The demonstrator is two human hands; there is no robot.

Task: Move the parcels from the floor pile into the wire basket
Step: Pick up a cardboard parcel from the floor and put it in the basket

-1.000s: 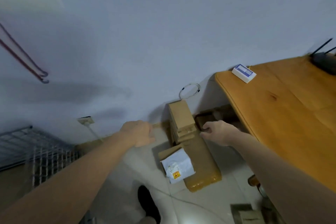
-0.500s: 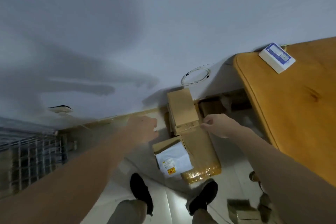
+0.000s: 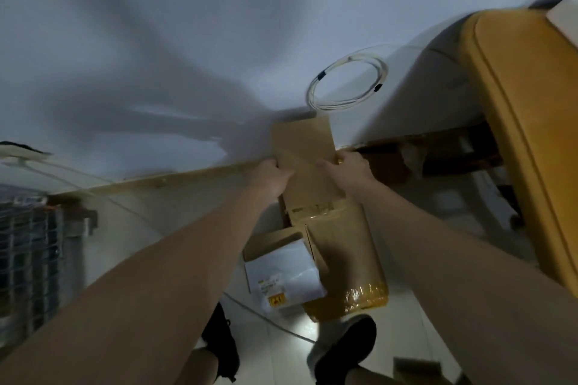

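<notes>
While I leaned over the floor pile, my left hand (image 3: 271, 172) and my right hand (image 3: 349, 168) both gripped the top cardboard parcel (image 3: 302, 150), one on each long side, thumbs curled over its upper face. That parcel sat at the top of the stack against the wall, resting on a long brown parcel wrapped in glossy tape (image 3: 345, 262) that ran toward my feet. Just beside the long one, on its left, lay a white-bagged parcel (image 3: 283, 275) with a yellow sticker, sitting on a cardboard flap. The wire basket (image 3: 34, 262) stood well apart at the far left, blurred. A coil of white cable (image 3: 347, 82) hung on the wall above the pile, and the wooden table (image 3: 528, 122) edged in on the right. My two dark shoes (image 3: 345, 342) stood on the tiled floor (image 3: 291, 356).
</notes>
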